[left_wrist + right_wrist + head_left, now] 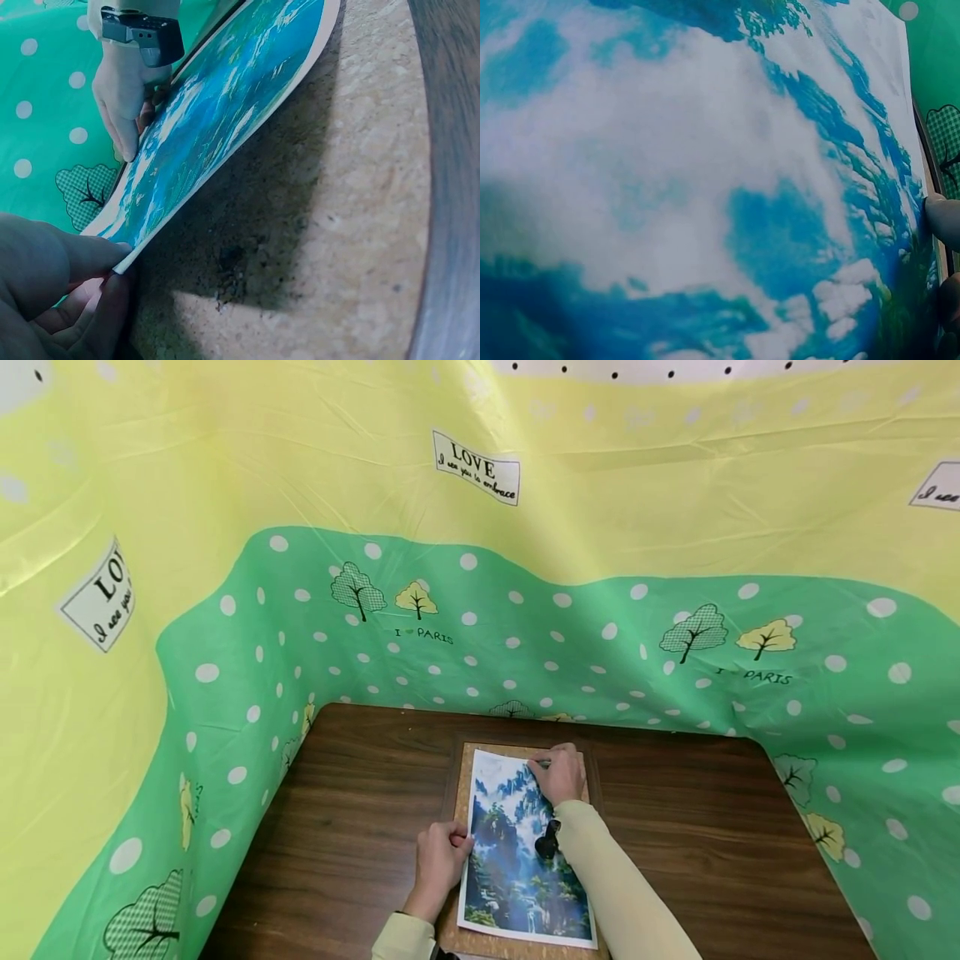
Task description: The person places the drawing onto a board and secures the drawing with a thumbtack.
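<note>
A printed landscape picture [517,860] of mountains and waterfalls lies over a cork board [463,777]. My left hand [441,864] pinches the sheet's left edge between thumb and fingers; in the left wrist view that edge is lifted off the cork [367,187] and casts a shadow on it. At the far edge, my right hand [562,774] holds the sheet near its top right corner. The right wrist view shows a thumb [943,221] at the sheet's margin, the other fingers mostly cut off.
The board rests on a dark wood-grain table [697,827]. A green and yellow printed curtain [525,643] surrounds the table's back and sides. A black device [146,37] is strapped to the right wrist.
</note>
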`<act>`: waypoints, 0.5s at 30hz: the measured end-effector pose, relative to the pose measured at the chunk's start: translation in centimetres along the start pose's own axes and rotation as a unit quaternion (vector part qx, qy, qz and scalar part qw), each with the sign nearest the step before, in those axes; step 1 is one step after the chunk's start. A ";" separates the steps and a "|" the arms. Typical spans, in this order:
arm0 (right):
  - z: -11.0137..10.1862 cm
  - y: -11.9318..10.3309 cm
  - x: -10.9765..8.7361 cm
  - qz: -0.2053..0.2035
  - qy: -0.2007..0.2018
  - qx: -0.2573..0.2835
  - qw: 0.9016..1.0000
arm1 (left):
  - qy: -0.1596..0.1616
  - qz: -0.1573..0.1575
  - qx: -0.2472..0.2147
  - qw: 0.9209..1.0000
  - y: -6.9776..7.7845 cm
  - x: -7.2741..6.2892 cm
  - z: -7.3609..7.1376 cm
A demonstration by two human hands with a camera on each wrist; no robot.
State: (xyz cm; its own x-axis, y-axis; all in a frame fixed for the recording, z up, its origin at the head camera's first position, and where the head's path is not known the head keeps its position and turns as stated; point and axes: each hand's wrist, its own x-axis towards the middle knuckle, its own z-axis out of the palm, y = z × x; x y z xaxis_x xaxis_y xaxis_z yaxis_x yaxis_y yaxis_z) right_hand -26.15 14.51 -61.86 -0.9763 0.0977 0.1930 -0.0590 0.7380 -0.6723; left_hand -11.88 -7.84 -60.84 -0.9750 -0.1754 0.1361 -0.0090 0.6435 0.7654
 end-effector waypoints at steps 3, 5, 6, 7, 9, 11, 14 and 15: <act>0.0 0.0 0.0 0.006 -0.003 -0.001 1.000 | -0.001 0.000 -0.001 1.000 0.0 0.0 0.0; 0.0 0.0 0.0 0.011 -0.003 -0.001 1.000 | -0.001 -0.001 -0.003 1.000 0.0 0.0 0.0; 0.0 -0.1 0.0 0.012 -0.003 0.000 1.000 | 0.000 0.000 -0.003 1.000 0.1 0.0 0.0; 0.0 -0.1 0.0 0.014 -0.003 0.002 1.000 | 0.000 -0.001 -0.004 1.000 0.1 0.0 0.0; 0.1 -0.1 0.0 0.018 -0.002 0.007 1.000 | -0.001 -0.002 -0.006 1.000 0.1 0.0 0.0; 0.1 0.0 0.0 0.021 -0.002 0.013 1.000 | -0.001 -0.002 -0.008 1.000 0.1 0.0 0.0; 0.2 0.1 0.1 0.024 -0.002 0.020 1.000 | -0.002 -0.002 -0.008 1.000 0.1 0.0 0.0; 0.2 0.1 0.2 0.026 -0.002 0.020 0.999 | -0.002 -0.002 -0.007 1.000 0.1 0.0 0.0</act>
State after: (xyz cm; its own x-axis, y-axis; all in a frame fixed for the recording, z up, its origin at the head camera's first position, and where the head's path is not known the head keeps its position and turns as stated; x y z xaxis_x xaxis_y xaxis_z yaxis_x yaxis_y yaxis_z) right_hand -26.35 14.44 -62.00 -0.9791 0.1322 0.1548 -0.0171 0.7043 -0.7097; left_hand -11.84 -7.77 -60.70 -0.9759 -0.1751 0.1305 -0.0098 0.6322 0.7747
